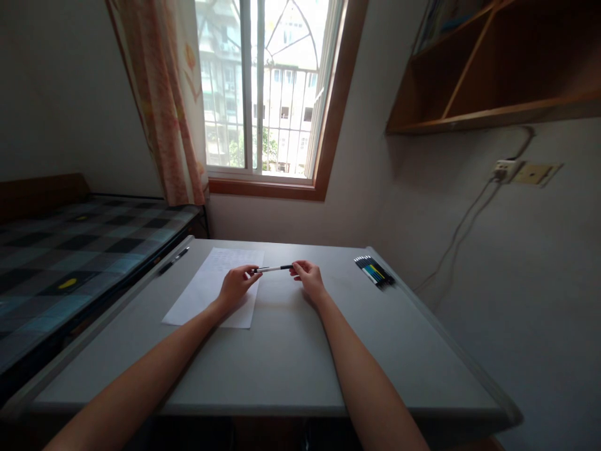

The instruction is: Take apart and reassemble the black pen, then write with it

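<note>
A slim pen (pixel 275 269) with a pale barrel and dark ends lies level between my two hands, above the table. My left hand (pixel 237 283) pinches its left end, over the right part of a white paper sheet (pixel 206 300). The dark right end is pinched by my right hand (pixel 307 277), which is over the bare tabletop. Faint rows of marks show near the top of the paper. Whether the dark right end is a cap cannot be made out.
A dark pen (pixel 173 260) lies at the table's left edge. Several pens in a pack (pixel 374 271) lie near the right edge of the grey table (pixel 263 376). A bed (pixel 94 250) stands at left, and a wooden shelf (pixel 469 116) hangs at upper right.
</note>
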A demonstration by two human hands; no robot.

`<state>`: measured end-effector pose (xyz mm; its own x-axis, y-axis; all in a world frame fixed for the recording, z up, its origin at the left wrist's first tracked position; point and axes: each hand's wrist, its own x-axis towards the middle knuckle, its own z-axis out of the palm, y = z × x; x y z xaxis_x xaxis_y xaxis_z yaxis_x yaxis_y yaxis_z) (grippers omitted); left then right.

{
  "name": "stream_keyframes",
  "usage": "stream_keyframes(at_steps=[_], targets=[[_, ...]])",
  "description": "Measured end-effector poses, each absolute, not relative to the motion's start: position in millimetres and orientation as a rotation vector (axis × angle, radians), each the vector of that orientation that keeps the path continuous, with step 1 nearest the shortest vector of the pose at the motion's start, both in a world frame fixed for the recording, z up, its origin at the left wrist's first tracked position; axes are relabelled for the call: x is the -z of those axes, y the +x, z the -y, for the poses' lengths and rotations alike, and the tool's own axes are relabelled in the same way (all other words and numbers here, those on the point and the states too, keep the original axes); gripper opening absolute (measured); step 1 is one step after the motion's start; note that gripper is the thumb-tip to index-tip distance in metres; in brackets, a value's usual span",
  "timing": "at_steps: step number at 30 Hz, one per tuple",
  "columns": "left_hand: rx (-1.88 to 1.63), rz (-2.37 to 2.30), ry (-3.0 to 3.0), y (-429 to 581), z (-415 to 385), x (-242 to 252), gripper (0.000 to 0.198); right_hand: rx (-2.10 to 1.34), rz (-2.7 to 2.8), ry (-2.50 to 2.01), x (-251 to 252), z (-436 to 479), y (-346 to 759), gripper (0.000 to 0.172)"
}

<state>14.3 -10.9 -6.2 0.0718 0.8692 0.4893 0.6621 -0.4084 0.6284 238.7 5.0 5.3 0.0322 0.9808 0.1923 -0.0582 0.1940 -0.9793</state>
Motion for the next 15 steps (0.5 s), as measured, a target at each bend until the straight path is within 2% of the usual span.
stream_keyframes(at_steps=[8, 15], targets=[[-1.425, -1.395, 1.956, 14.3, 10.4, 4.6, 0.04, -1.085, 1.174, -1.033, -4.2, -6.9, 240.8, 0.034], [-1.474, -1.436, 1.892, 12.3, 8.5, 5.0, 0.041, -1.081, 1.162, -1.023, -5.3, -7.0, 240.5, 0.033]])
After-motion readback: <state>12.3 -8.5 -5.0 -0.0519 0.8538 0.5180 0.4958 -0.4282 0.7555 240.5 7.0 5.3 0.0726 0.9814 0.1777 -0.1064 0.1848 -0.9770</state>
